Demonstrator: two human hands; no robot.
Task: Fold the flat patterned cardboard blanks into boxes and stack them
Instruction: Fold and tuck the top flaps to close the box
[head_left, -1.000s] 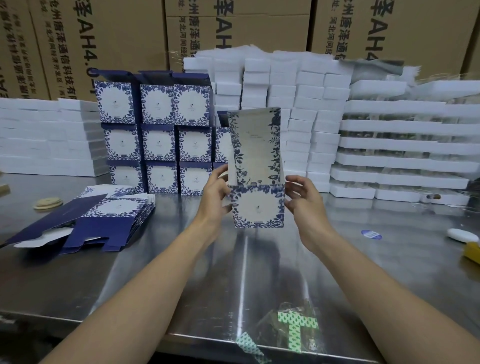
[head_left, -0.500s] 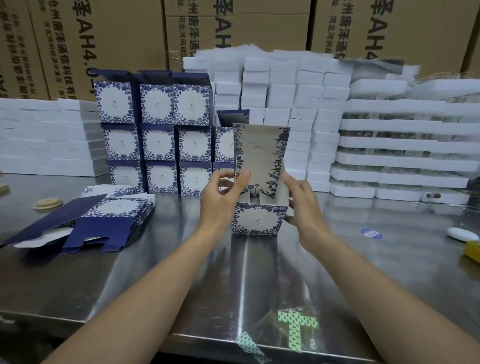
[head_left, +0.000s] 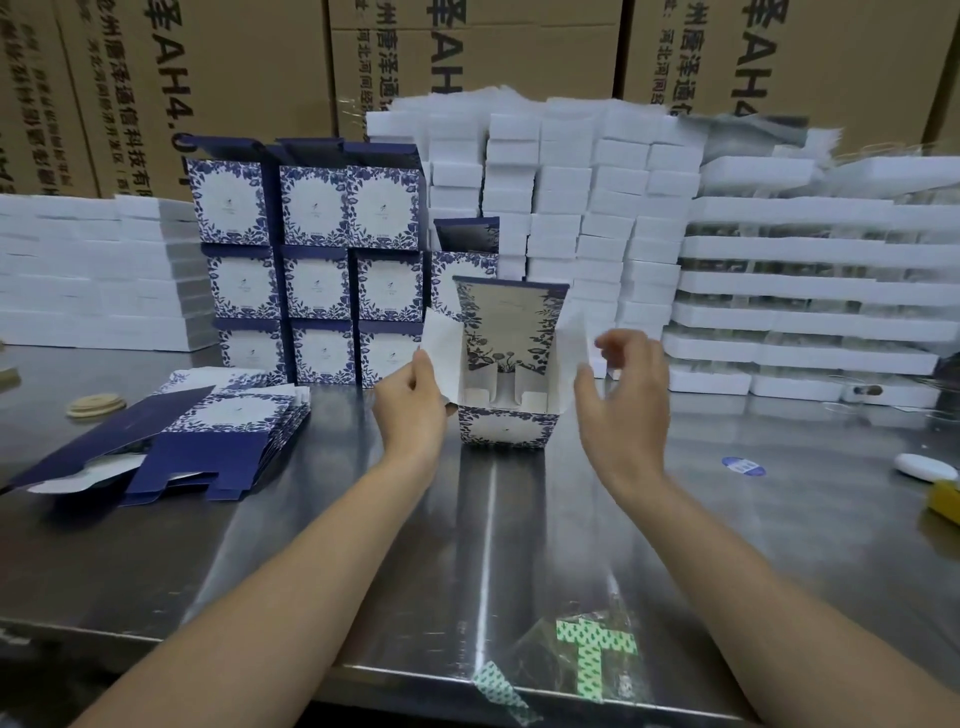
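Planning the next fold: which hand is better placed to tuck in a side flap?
Left. The left hand holds the box's left flap; the right hand is open beside the right flap, apparently not touching it.

two arms in view, both bare from the bottom edge of the frame up to the fingertips.

left forearm (head_left: 291, 587): slim, smooth, tapering steadily toward the wrist. the wide lens swells it near the camera.

right forearm (head_left: 753, 587): same build, same taper, same swelling at the lower corner.

left hand (head_left: 410, 410): small, on a narrow wrist, knuckles only lightly marked.

right hand (head_left: 623, 400): slender fingers, a little blurred at the tips.

right thumb (head_left: 584, 376): nail looks short, plain and rounded.

clothing: whatever is worn sits above the elbows and out of frame, so it cannot be told.
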